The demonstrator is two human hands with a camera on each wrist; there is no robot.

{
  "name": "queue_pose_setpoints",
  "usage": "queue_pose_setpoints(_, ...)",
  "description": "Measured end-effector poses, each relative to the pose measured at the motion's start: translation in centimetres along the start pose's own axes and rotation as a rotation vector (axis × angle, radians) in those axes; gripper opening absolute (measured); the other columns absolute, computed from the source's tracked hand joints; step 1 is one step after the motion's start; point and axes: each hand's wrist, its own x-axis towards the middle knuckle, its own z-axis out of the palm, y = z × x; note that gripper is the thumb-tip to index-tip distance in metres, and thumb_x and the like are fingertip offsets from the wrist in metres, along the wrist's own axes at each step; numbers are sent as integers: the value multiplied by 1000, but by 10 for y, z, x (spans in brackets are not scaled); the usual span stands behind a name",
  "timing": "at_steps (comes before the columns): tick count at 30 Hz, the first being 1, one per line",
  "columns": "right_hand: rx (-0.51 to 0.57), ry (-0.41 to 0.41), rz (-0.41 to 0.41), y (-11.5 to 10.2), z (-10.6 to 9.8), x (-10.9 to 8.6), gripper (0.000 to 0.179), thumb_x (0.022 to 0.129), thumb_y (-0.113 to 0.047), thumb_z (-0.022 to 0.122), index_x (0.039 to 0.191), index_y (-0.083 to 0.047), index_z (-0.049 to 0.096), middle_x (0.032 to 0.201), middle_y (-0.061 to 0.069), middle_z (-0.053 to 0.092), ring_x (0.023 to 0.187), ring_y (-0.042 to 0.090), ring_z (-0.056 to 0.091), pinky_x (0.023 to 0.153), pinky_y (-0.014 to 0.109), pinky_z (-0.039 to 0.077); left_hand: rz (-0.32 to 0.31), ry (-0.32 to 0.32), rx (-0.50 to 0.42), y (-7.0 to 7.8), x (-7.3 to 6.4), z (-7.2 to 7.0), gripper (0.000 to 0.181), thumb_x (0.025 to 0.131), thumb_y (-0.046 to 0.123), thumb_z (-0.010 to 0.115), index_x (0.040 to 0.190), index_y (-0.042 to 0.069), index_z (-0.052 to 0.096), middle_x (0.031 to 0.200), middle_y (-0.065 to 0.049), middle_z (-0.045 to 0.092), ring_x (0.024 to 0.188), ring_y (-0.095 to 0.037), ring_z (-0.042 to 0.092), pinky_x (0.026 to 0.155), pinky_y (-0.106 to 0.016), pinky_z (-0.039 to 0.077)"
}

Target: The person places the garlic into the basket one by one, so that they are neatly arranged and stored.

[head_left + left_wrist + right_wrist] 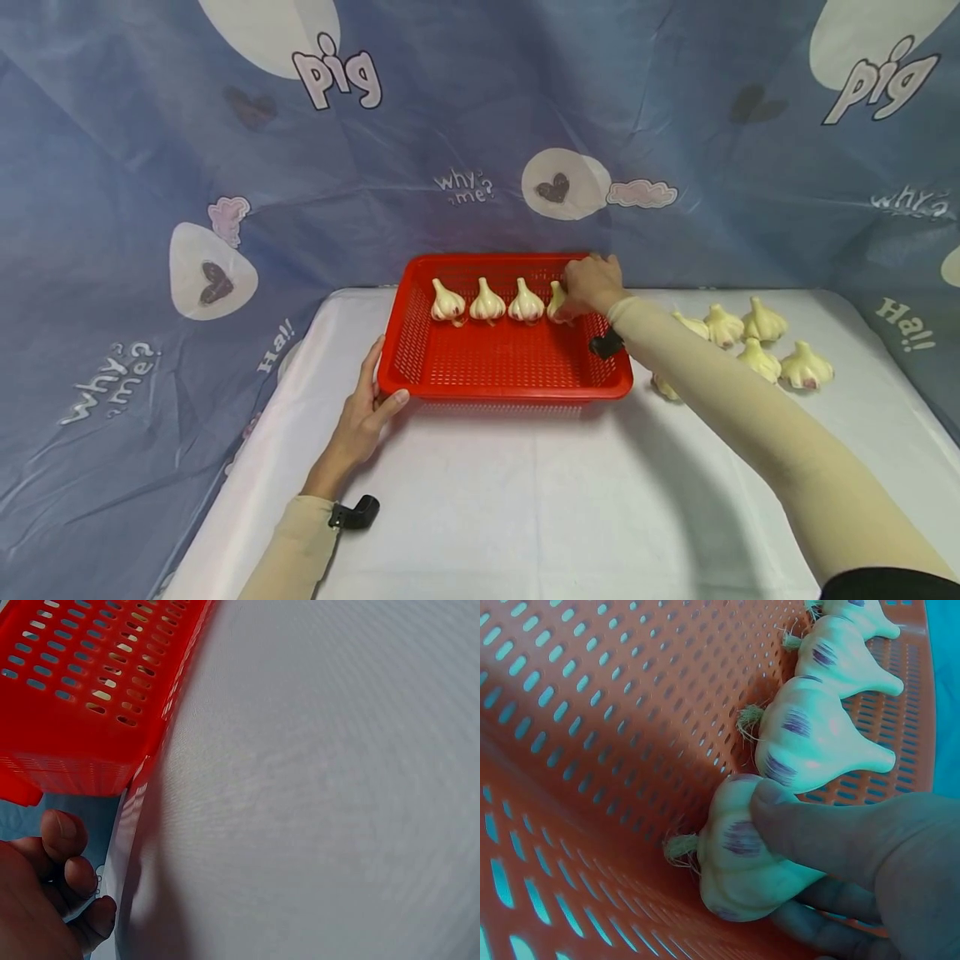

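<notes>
I see the right hand (596, 285), its grip pinching a garlic bulb (727, 870) inside the red basket (510, 392): right end of a row, stalk pointing away like the three bulbs (487, 306) alongside, for neatness, I judge. Left hand (358, 423) clasps the near left corner, probably steadying. More bulbs (807, 367) lie right, on the surface (480, 500).

Head vw above, wrist vws nr basket (495, 360)

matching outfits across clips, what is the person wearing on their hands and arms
The left hand and right hand are gloveless, with plain cream sleeves reaching to the wrists. A small black device is worn at each wrist, and a black band borders the right sleeve higher up.
</notes>
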Motion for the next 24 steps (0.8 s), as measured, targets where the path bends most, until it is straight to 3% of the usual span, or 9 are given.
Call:
queue_pose_setpoints(7,4,3,5,-1,1,0,49,71,-53,95,86,-12,72,107,13,75,110,35,56,95,51,37,-7,-1,-4,0,-1,0,87,102,25,66,169,44,14,129,-16,75,102,-11,67,89,-21,50)
queue_pose_setpoints(13,-11,-7,6,-1,1,-1,51,72,-54,93,91,-11,74,110,13,75,111,35,55,95,51,36,-7,2,-5,0,0,0,87,102,25,66,170,40,14,130,-15,75,102,-11,66,89,-21,49)
queue_pose_setpoints(24,-6,-17,15,-2,2,-1,47,73,-55,92,82,-13,72,100,10,74,107,34,54,93,50,35,3,8,-7,-1,0,1,86,101,24,65,171,37,15,132,-18,74,102,-12,67,88,-23,50)
